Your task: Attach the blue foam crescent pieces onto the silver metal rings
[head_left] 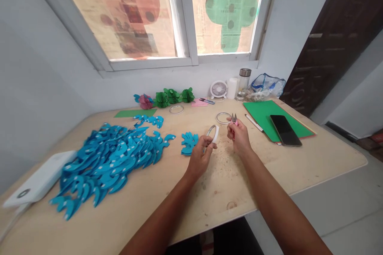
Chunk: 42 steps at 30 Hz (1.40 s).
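Observation:
Over the middle of the table, my left hand [203,151] is closed on a narrow roll of white tape [214,133], holding it tilted up. A little to the right, my right hand [237,133] is wrapped round a small pair of pink-handled thread snips [234,118], their pointed blades facing away from me. Just left of my left hand lies a small stack of blue cut-paper pieces [189,143]. Another tape roll [223,118] lies flat behind my right hand. A large heap of blue paper pieces with white squares [119,155] spreads over the left of the table.
A white box-like device [42,179] with a cable sits at the left edge. Green sheets [269,115], a black phone [285,129] and a pen [253,122] lie right. Along the wall stand green paper ornaments [172,96], a small fan [218,89] and a glass bottle [243,83].

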Each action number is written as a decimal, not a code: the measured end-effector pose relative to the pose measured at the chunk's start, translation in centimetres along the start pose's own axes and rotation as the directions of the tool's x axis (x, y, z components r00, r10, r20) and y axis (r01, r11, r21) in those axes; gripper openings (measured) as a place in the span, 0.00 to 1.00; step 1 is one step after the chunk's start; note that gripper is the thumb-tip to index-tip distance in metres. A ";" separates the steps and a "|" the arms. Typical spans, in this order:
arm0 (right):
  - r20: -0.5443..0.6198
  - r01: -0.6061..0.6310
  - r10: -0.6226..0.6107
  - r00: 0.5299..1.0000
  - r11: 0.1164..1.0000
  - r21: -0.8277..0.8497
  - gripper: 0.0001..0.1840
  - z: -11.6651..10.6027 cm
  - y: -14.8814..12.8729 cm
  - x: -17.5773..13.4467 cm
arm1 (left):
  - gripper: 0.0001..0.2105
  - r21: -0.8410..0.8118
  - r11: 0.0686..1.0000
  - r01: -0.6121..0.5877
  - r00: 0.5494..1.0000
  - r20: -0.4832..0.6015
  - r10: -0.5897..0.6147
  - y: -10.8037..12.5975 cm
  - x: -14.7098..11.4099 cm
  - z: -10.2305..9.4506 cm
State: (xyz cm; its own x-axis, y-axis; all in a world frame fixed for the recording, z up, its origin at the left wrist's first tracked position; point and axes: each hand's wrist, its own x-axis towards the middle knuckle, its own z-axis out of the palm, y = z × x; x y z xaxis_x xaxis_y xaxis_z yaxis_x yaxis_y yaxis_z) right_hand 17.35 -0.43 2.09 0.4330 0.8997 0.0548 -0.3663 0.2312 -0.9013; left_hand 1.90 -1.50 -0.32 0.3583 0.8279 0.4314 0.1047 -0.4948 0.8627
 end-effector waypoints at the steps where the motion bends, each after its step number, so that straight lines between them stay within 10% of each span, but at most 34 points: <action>1: 0.034 -0.030 0.031 0.999 0.999 -0.014 0.13 0.2 0.0 -0.3 | 0.05 -0.033 0.999 0.005 1.000 -0.005 -0.006 0.0 0.0 -0.1; 12: 0.225 -0.091 0.117 0.967 0.988 -0.122 0.13 1.0 0.0 -1.5 | 0.06 -0.034 0.999 0.003 0.999 0.035 -0.002 -0.5 -0.2 -0.8; 27: 0.409 0.125 -0.058 0.911 0.983 -0.138 0.12 0.8 -1.0 -2.3 | 0.18 0.132 0.991 -0.030 0.994 -0.102 0.043 1.3 -0.6 -1.3; 35: 0.117 0.079 -0.053 0.992 0.971 -0.226 0.21 1.2 -0.6 -1.9 | 0.14 0.005 0.999 0.032 0.979 -0.200 -0.031 1.9 -0.4 -1.7; 42: 0.216 -0.046 0.103 0.971 0.966 -0.256 0.26 1.2 -0.7 -2.0 | 0.15 -0.117 0.987 0.112 0.963 -0.231 -0.136 1.1 -0.3 -2.2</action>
State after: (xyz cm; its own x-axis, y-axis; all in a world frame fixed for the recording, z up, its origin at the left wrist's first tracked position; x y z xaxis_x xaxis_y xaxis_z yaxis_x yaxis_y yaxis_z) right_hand 15.82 -1.94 3.15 0.2044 0.9774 0.0532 -0.1625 0.0875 -0.9828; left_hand -0.12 -1.71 1.06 0.1165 0.9260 0.3590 0.0352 -0.3651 0.9303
